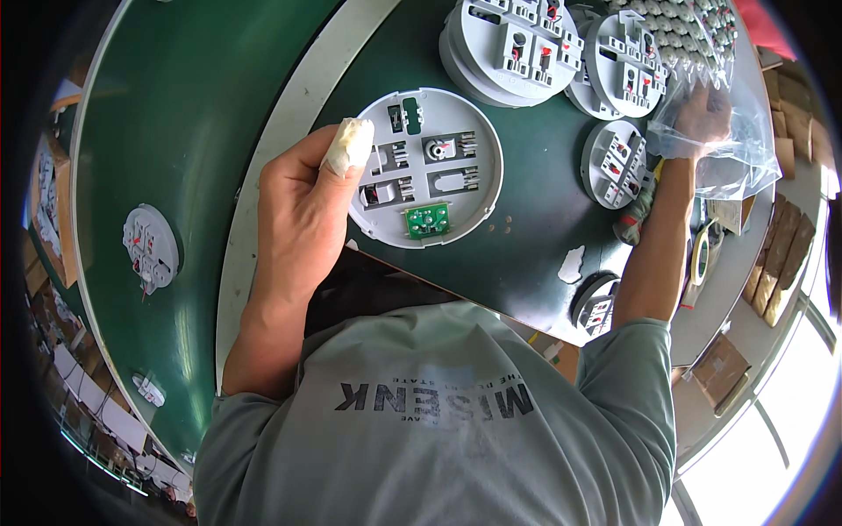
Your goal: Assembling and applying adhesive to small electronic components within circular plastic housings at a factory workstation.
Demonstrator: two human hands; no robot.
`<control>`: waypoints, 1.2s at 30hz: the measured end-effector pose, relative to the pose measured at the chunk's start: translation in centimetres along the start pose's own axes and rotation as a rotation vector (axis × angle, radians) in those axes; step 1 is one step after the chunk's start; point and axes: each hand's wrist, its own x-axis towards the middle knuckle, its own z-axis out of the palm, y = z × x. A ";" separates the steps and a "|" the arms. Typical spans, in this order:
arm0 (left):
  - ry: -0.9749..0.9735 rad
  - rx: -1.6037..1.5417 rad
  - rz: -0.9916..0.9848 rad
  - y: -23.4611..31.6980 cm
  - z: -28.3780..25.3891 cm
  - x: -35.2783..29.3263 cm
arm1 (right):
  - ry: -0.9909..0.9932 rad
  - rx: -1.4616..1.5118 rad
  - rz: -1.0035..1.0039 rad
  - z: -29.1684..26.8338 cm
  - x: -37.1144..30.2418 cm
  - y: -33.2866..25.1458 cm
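My left hand (307,197) grips the left rim of a round light-grey plastic housing (481,195), its thumb wrapped in a whitish cover. The housing's inside faces up, showing moulded slots and metal-looking clips. A small green circuit board (427,221) sits in it near the lower edge. At the far right, my right hand (702,118) is inside a clear plastic bag (732,162), next to rows of small whitish parts (688,31). Its fingers look curled, but the plastic partly hides them, and what they hold cannot be made out.
Stacked round grey housings (513,53) stand at the back, with more assembled ones (614,165) on the green table nearer my right arm. A roll of tape (699,256) lies right of that arm. Left is a green conveyor-like surface (197,114) carrying another round unit (151,248).
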 end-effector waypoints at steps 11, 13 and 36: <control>-0.048 0.030 -0.019 0.2 -0.1 0.6 | -0.173 0.197 0.213 0.3 0.5 2.4; -0.040 0.034 -0.029 0.0 -0.2 0.7 | -0.184 0.262 0.271 0.6 0.6 2.7; -0.079 -0.031 -0.039 -0.7 0.2 2.2 | -0.215 1.453 0.859 -18.2 -4.4 -2.6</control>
